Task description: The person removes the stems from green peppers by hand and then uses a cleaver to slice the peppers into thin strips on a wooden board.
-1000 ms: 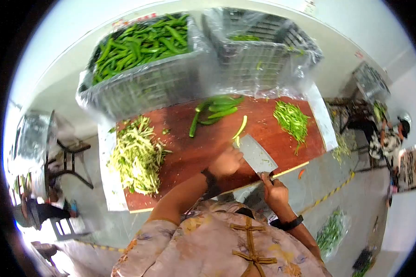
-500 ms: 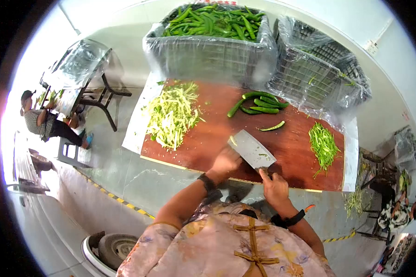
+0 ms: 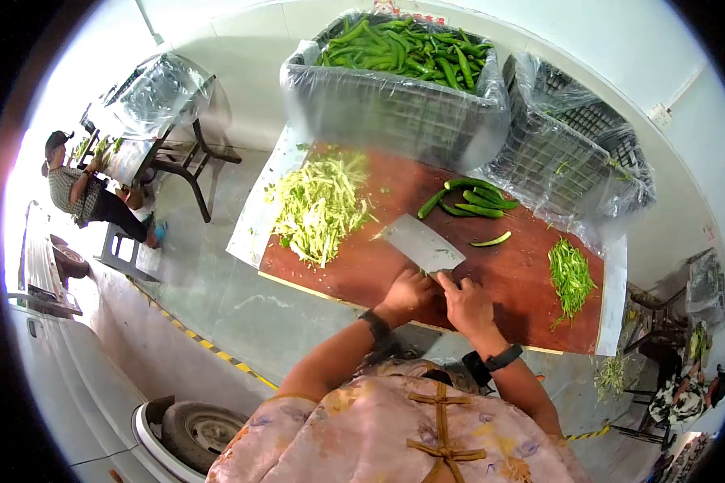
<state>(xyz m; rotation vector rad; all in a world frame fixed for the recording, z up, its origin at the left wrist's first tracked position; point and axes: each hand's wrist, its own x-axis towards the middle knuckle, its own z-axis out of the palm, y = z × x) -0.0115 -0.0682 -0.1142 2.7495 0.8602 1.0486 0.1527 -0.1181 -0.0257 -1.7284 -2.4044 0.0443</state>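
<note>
A wide cleaver (image 3: pixel 424 243) lies over the red-brown board, its blade pointing up and left. My right hand (image 3: pixel 466 304) is wrapped round its handle. Close beside it, near the handle end, my left hand (image 3: pixel 411 291) has its fingers curled; whatever they hold, if anything, is hidden. Left of the blade is a heap of pale green shreds (image 3: pixel 321 208). Whole green peppers (image 3: pixel 477 201) lie beyond the cleaver, with one cut piece (image 3: pixel 491 240) nearer. A smaller pile of darker green strips (image 3: pixel 570 279) sits at the board's right.
A plastic-lined crate of green peppers (image 3: pixel 395 105) stands behind the board (image 3: pixel 346 278), beside another lined crate (image 3: pixel 576 153). A person (image 3: pixel 84 193) sits at a table at the left. Another person (image 3: pixel 685 394) is at the far right.
The cleaver has moved left relative to the peppers and its blade has turned flatter. My left hand has come closer to my right hand, near the handle. The view has shifted slightly.
</note>
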